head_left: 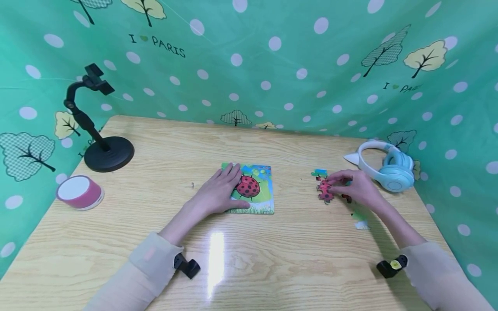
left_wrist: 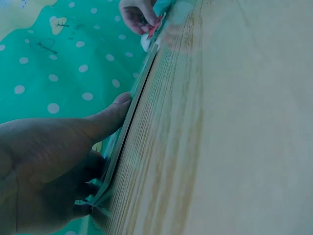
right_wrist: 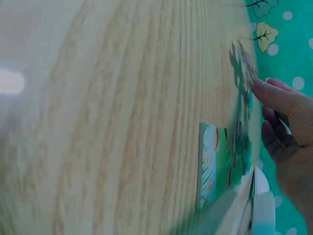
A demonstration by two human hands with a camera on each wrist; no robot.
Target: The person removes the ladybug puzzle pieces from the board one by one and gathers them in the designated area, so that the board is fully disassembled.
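Observation:
My left hand (head_left: 218,192) rests on a square ladybug puzzle board (head_left: 265,196), fingers straight and spread over its left side. In the left wrist view, the thumb lies along the edge of that board (left_wrist: 124,129). To the right, my right hand (head_left: 359,188) pinches a red puzzle piece with black dots (head_left: 325,192) between thumb and fingers. The right wrist view shows this puzzle piece (right_wrist: 245,61) tilted up off the table. Loose pieces lie around that hand: a blue-green piece (head_left: 320,172) and a green-and-white piece (head_left: 361,221). Others are partly hidden beneath the hand.
Light blue headphones (head_left: 394,175) lie at the back right, close to the right hand. At the left stand a black phone stand (head_left: 109,154) and a pink-and-white cylinder (head_left: 80,193). A green patterned cloth (head_left: 272,86) hangs behind the wooden table (head_left: 272,268).

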